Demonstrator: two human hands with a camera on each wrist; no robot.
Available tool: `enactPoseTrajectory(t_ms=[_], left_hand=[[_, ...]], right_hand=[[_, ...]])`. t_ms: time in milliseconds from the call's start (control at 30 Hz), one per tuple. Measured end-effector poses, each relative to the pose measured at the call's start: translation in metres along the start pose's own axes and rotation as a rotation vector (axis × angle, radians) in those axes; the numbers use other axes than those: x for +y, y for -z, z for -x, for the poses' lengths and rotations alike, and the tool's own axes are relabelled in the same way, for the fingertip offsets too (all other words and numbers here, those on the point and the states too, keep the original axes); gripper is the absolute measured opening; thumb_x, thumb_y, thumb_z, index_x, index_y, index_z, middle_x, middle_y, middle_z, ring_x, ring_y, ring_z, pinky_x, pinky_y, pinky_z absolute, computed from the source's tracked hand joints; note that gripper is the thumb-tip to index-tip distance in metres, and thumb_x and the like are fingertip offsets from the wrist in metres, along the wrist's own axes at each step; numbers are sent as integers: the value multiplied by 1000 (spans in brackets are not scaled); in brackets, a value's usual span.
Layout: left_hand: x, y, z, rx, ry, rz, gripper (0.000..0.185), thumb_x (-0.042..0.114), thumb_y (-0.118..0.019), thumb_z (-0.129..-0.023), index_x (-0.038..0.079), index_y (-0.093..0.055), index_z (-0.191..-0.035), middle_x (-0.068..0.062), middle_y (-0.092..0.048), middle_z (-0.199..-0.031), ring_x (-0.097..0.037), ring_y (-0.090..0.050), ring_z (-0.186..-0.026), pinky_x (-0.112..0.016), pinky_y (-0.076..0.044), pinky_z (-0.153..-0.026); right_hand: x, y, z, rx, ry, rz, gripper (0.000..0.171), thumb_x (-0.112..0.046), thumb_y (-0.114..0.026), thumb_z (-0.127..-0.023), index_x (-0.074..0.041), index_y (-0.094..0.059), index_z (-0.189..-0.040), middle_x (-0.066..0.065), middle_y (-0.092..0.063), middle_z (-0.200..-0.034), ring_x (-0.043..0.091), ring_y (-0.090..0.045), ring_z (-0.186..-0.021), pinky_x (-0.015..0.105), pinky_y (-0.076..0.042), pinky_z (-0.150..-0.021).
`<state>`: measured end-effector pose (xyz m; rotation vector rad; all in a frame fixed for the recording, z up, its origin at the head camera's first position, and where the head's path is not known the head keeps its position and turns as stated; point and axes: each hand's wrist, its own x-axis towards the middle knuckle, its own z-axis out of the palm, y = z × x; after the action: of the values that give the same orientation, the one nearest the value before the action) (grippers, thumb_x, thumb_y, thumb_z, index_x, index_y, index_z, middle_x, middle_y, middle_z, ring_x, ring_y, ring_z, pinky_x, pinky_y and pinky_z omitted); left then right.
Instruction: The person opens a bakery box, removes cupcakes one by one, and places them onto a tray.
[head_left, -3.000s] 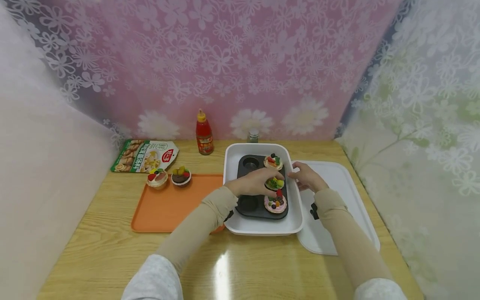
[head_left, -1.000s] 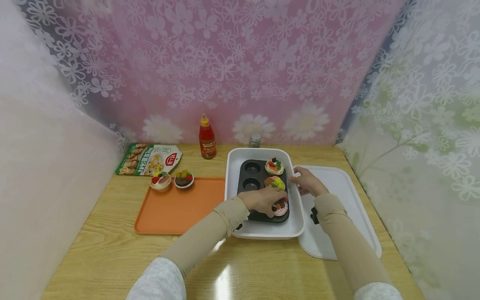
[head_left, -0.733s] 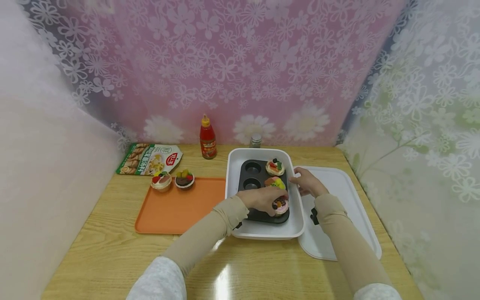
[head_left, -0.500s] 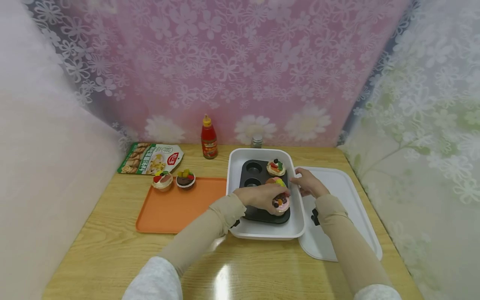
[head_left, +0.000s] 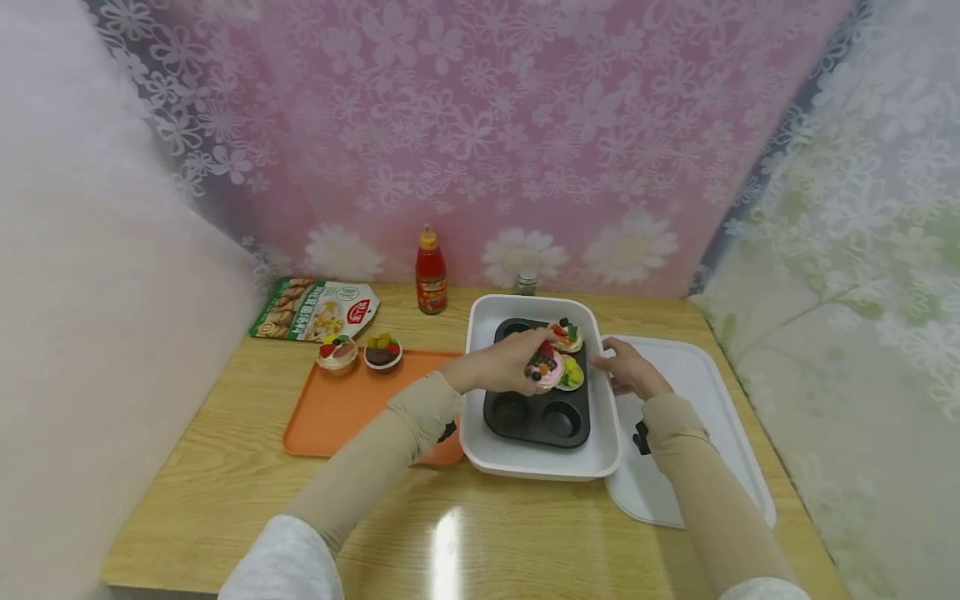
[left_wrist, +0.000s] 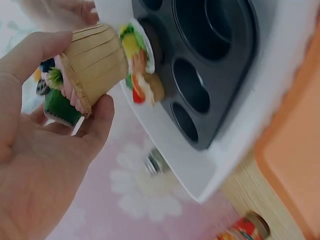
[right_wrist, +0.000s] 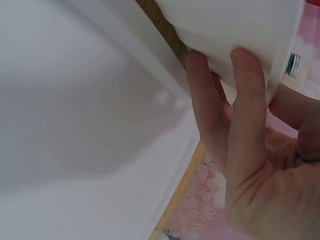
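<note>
My left hand [head_left: 513, 363] grips a pink-frosted cupcake [head_left: 545, 367] by its tan paper cup [left_wrist: 95, 60] and holds it lifted over the black muffin pan [head_left: 536, 410]. The pan sits in a white tray [head_left: 540, 460]. A cupcake with red and green toppings [head_left: 567, 335] stands in the pan's back right cup, and a yellow-green one [head_left: 573, 372] in the cup in front of it. The two front cups show bare. My right hand [head_left: 627, 367] rests with straight fingers [right_wrist: 212, 105] against the white tray's right wall [right_wrist: 235, 30].
An orange tray [head_left: 345, 410] lies left of the white tray with two cupcakes [head_left: 337, 352] [head_left: 383, 352] at its back edge. A ketchup bottle [head_left: 431, 271], a small jar [head_left: 527, 282] and a snack packet [head_left: 315, 310] stand near the wall. A flat white lid [head_left: 701, 375] lies at the right.
My left hand closed on the pink cupcake in the pan's front right cup and lifted it up and toward the back. My right hand stayed on the tray's right wall.
</note>
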<state>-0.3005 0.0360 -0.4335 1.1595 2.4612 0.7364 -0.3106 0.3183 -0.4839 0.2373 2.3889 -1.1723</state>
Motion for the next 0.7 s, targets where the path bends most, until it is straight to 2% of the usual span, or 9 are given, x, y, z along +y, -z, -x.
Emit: enactPoseTrajectory(t_ms=[133, 267, 467, 700], left_hand=[[-14, 14, 12, 104, 36, 64, 84, 19, -83, -90, 8, -36, -158, -9, -50, -153, -23, -51, -139, -41, -46, -117], [-25, 26, 26, 175, 63, 109, 85, 13, -82, -89, 7, -35, -159, -12, -47, -153, -25, -50, -137, -43, -48, -113], [-43, 36, 46, 235, 129, 186, 88, 7, -79, -90, 13, -30, -163, -14, -41, -152, -27, -52, -128, -42, -52, -105], [-73, 41, 63, 333, 208, 112, 90, 15, -82, -89, 9, -31, -163, -15, -45, -155, -31, -49, -135, -49, -48, -114]], right_hand=[[0, 3, 1, 4, -7, 3, 42, -28, -48, -112, -2, -39, -144, 34, -50, -149, 45, -71, -116, 45, -65, -84], [0, 4, 1, 6, -11, 15, 43, -29, -48, -113, -2, -38, -144, 33, -51, -148, 41, -73, -112, 44, -65, -83], [-3, 2, 1, -8, -12, 22, 45, -28, -46, -113, -1, -36, -148, 35, -48, -152, 41, -73, -113, 47, -65, -85], [-4, -1, 1, -16, -10, 17, 44, -28, -46, -113, -1, -36, -147, 35, -48, -151, 41, -74, -111, 46, -65, -84]])
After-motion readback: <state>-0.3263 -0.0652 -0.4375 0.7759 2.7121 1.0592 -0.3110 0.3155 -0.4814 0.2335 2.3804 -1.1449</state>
